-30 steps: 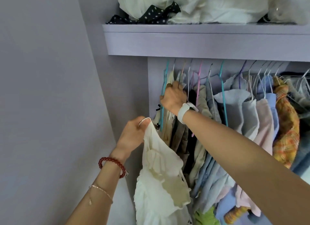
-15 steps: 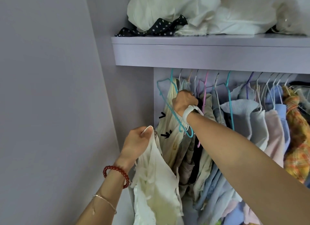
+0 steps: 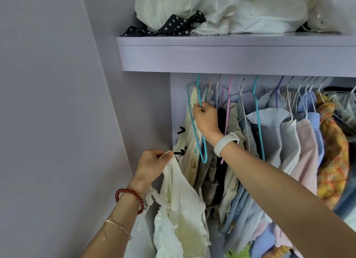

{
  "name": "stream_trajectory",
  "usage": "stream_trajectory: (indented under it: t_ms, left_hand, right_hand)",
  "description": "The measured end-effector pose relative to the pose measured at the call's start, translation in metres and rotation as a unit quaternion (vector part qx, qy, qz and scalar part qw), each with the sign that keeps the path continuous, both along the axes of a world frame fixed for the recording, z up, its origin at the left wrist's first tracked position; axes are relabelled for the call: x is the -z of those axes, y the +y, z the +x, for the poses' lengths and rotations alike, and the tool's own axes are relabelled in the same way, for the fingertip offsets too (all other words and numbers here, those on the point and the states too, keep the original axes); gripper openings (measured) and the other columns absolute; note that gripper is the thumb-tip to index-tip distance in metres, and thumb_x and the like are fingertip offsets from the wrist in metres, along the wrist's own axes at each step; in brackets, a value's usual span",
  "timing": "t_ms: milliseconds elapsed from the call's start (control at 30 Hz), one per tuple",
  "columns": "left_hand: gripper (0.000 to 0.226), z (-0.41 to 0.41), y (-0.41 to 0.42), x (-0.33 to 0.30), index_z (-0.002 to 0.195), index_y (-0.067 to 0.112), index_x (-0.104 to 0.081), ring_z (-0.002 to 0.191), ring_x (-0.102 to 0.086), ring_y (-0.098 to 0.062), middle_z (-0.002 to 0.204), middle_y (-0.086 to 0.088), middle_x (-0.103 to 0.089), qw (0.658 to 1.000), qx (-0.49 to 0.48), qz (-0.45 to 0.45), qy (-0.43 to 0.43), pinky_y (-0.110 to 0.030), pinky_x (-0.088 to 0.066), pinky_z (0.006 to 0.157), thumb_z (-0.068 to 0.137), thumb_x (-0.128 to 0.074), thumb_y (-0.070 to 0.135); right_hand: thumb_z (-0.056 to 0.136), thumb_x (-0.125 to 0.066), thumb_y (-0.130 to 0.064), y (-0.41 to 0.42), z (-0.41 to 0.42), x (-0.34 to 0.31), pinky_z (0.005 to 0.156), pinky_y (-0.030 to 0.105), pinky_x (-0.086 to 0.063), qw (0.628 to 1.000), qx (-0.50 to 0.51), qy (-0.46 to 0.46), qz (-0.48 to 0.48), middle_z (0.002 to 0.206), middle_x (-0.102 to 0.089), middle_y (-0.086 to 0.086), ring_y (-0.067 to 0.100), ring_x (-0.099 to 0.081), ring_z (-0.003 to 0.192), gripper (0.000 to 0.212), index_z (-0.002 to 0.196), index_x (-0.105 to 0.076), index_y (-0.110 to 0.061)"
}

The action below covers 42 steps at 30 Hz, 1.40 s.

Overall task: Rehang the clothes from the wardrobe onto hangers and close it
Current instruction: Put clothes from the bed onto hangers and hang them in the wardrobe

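Observation:
My left hand (image 3: pixel 152 164) pinches the shoulder strap of a cream ruffled garment (image 3: pixel 181 205), which hangs down in front of the wardrobe's left end. My right hand (image 3: pixel 207 119) reaches up under the shelf and grips a teal wire hanger (image 3: pixel 194 128) at its neck. That hanger is tilted, its lower end near my right wrist. A cream pleated garment (image 3: pixel 187 142) with small black bows hangs just behind the hanger. The rail itself is hidden behind the shelf front.
Several shirts on wire hangers (image 3: pixel 300 138) fill the rail to the right, including an orange plaid one (image 3: pixel 333 148). The lilac shelf (image 3: pixel 231 55) above carries white bundles (image 3: pixel 212 9) and a black polka-dot cloth (image 3: pixel 169 26). The wardrobe's side wall (image 3: pixel 57 123) stands at the left.
My right hand has pulled the teal hanger out from among the clothes and turned it, so it now hangs tilted. The view has dropped a little; my left hand still holds the cream garment.

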State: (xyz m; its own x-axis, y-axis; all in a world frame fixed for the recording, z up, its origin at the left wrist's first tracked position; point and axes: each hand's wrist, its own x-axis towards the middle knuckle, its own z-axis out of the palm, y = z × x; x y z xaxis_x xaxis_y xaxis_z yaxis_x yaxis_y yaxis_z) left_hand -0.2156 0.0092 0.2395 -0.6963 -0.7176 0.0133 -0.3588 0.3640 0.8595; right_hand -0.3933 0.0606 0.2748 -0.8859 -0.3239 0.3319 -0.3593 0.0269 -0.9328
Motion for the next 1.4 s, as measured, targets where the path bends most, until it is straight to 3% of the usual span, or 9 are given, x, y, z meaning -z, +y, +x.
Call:
stream_trajectory:
  t_ms: [100, 267, 400, 633, 833, 967, 1100, 1267, 1400]
  left_hand:
    - [0.044, 0.004, 0.004, 0.008, 0.047, 0.018, -0.044, 0.044, -0.028, -0.010, 0.043, 0.008, -0.029, 0.999, 0.003, 0.051, 0.011, -0.021, -0.025, 0.047, 0.086, -0.062, 0.028]
    - [0.027, 0.007, 0.011, 0.013, 0.074, 0.000, -0.062, 0.045, -0.028, -0.011, 0.059, -0.005, -0.037, 0.993, -0.011, 0.114, 0.041, -0.020, -0.025, 0.045, 0.087, -0.061, 0.024]
    - [0.021, 0.009, 0.008, 0.019, 0.073, 0.011, -0.065, 0.047, -0.032, -0.011, 0.055, 0.002, -0.041, 0.991, -0.017, 0.123, 0.040, -0.022, -0.027, 0.046, 0.089, -0.059, 0.022]
    - [0.035, -0.005, 0.020, 0.025, 0.061, 0.017, -0.053, 0.054, -0.038, -0.010, 0.052, 0.009, -0.041, 0.999, 0.044, -0.009, -0.024, -0.024, -0.031, 0.054, 0.093, -0.052, 0.032]
    - [0.036, -0.007, 0.032, 0.021, 0.064, 0.011, -0.058, 0.061, -0.046, -0.023, 0.057, -0.004, -0.047, 0.984, 0.081, -0.136, -0.081, -0.026, -0.032, 0.052, 0.091, -0.052, 0.034]
    - [0.026, -0.009, 0.042, 0.018, 0.063, 0.009, -0.059, 0.038, -0.034, -0.005, 0.053, 0.001, -0.048, 0.993, 0.100, 0.058, 0.000, -0.011, -0.027, 0.037, 0.087, -0.061, 0.018]
    - [0.011, -0.010, 0.054, 0.007, 0.095, 0.002, -0.063, 0.034, -0.029, -0.002, 0.056, 0.007, -0.058, 0.979, 0.138, 0.147, -0.008, -0.012, -0.024, 0.034, 0.089, -0.059, 0.011]
    - [0.009, -0.009, 0.051, -0.008, 0.093, 0.005, -0.063, 0.033, -0.029, -0.002, 0.083, -0.011, -0.055, 0.982, 0.133, 0.126, -0.036, -0.012, -0.024, 0.034, 0.085, -0.060, 0.003]
    - [0.018, -0.011, 0.050, -0.020, 0.088, 0.010, -0.064, 0.033, -0.035, -0.001, 0.066, -0.004, -0.058, 0.994, 0.088, 0.064, 0.031, -0.011, -0.029, 0.035, 0.091, -0.048, 0.002]
  right_hand:
    - [0.090, -0.043, -0.006, 0.011, 0.002, 0.015, 0.058, 0.025, -0.034, 0.999, -0.028, -0.018, -0.007, 0.061, -0.043, 0.005, 0.016, -0.042, 0.058, 0.024, 0.089, -0.054, 0.015]
    - [0.095, -0.044, -0.010, 0.034, 0.028, 0.032, 0.050, 0.022, -0.031, 0.996, -0.087, 0.012, 0.017, 0.051, -0.038, -0.001, 0.008, -0.038, 0.045, 0.021, 0.077, -0.052, -0.003]
    - [0.096, -0.044, -0.014, 0.088, 0.065, 0.074, 0.050, 0.024, -0.033, 0.993, -0.075, 0.076, 0.055, 0.047, -0.039, -0.010, 0.006, -0.036, 0.046, 0.020, 0.087, -0.055, 0.000]
    - [0.088, -0.042, 0.011, 0.143, 0.086, 0.087, 0.048, 0.024, -0.034, 0.997, -0.037, 0.006, 0.065, 0.056, -0.042, -0.008, 0.010, -0.037, 0.049, 0.023, 0.106, -0.048, -0.001]
    - [0.087, -0.060, -0.019, 0.191, 0.109, 0.093, 0.049, 0.020, -0.035, 0.999, 0.035, 0.021, 0.020, 0.056, -0.038, -0.003, 0.011, -0.034, 0.050, 0.024, 0.110, -0.055, -0.026]
    - [0.088, -0.059, -0.018, 0.213, 0.105, 0.086, 0.047, 0.019, -0.041, 0.999, 0.049, -0.024, -0.005, 0.061, -0.047, 0.008, 0.013, -0.044, 0.049, 0.020, 0.104, -0.054, -0.029]
    - [0.090, -0.056, -0.021, 0.223, 0.095, 0.081, 0.052, 0.026, -0.030, 0.995, 0.091, 0.000, 0.028, 0.047, -0.042, -0.013, 0.005, -0.034, 0.044, 0.013, 0.078, -0.058, -0.025]
    - [0.087, -0.057, -0.034, 0.252, 0.087, 0.087, 0.053, 0.031, -0.021, 0.986, 0.166, 0.006, 0.024, 0.048, -0.021, -0.007, 0.013, -0.021, 0.051, 0.051, 0.051, -0.023, -0.023]
    - [0.094, -0.047, -0.025, 0.260, 0.077, 0.088, 0.049, 0.030, -0.023, 0.986, 0.166, -0.005, -0.006, 0.048, -0.023, 0.005, 0.017, -0.025, 0.048, 0.047, 0.053, -0.028, -0.012]
